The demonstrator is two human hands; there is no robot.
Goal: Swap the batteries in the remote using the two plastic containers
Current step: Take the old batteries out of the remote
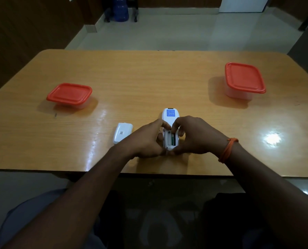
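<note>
A white remote (169, 115) lies face down near the table's front edge, its battery bay open. One green battery (173, 140) sits in the right slot; the left slot looks bare. My left hand (146, 141) grips the remote's left side. My right hand (196, 135) holds its right side, fingertips on the top end of the battery. The white battery cover (122, 134) lies on the table just left of my left hand. Two clear plastic containers with red lids stand closed: a low one (69, 95) at the left, a taller one (244, 80) at the far right.
The wooden table (149, 78) has rounded corners and its front edge runs just below my wrists. An orange band (227, 150) circles my right wrist. Blue water jugs (121, 9) stand on the floor beyond the table.
</note>
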